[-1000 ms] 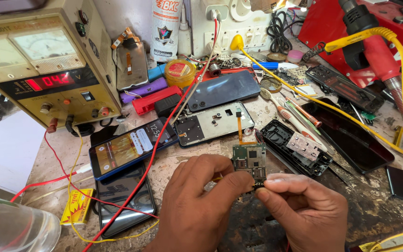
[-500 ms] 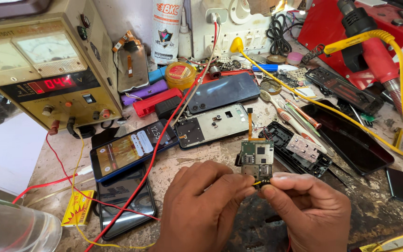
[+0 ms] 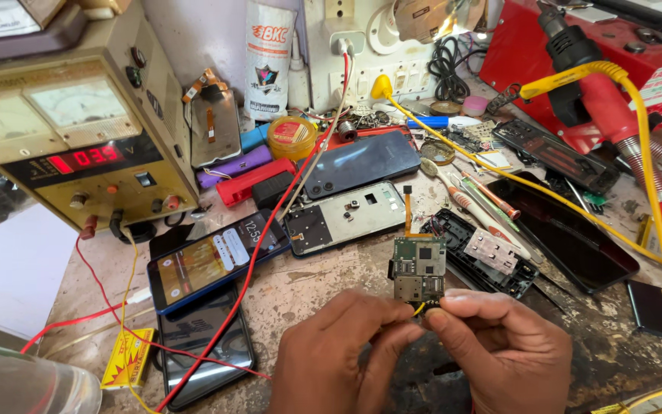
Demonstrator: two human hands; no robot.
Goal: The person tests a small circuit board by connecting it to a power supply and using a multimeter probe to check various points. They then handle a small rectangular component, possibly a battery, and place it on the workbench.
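Head view — both hands, left (image 3: 339, 356) and right (image 3: 499, 353), pinch the board (image 3: 418, 268) at its lower edge, upright; phone frame (image 3: 346, 218) at eleven o'clock. Inspection step, likely — next calls for steady grip.

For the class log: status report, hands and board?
Left hand and right hand pinch small green circuit board upright. Opened phone frame behind. Nothing blocking.

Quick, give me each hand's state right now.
Left hand: closed, pinching the bottom edge of the small circuit board.
Right hand: closed, pinching the same edge.
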